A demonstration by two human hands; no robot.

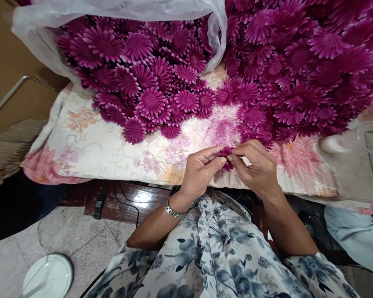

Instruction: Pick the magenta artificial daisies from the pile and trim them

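Observation:
Between my two hands, over the front part of the cloth-covered table, is a small magenta artificial flower (225, 152). My left hand (199, 169) pinches it from the left with thumb and forefinger. From the right, the thumb and fingers of my right hand (255, 166) are closed on the same flower. Fingertips hide part of its petals. Behind the hands lies a large pile of loose magenta flower heads (298, 62) on the right. More flower heads (152, 101) spill from a translucent plastic bag (219, 41) on the left.
A floral cloth (112, 153) covers the table, with magenta specks (222, 128) scattered behind my hands. Cardboard (12, 145) and a metal rod stand at the left edge. A white round lid-like object (48, 275) is on the tiled floor. Clothed legs (357, 231) show at the right.

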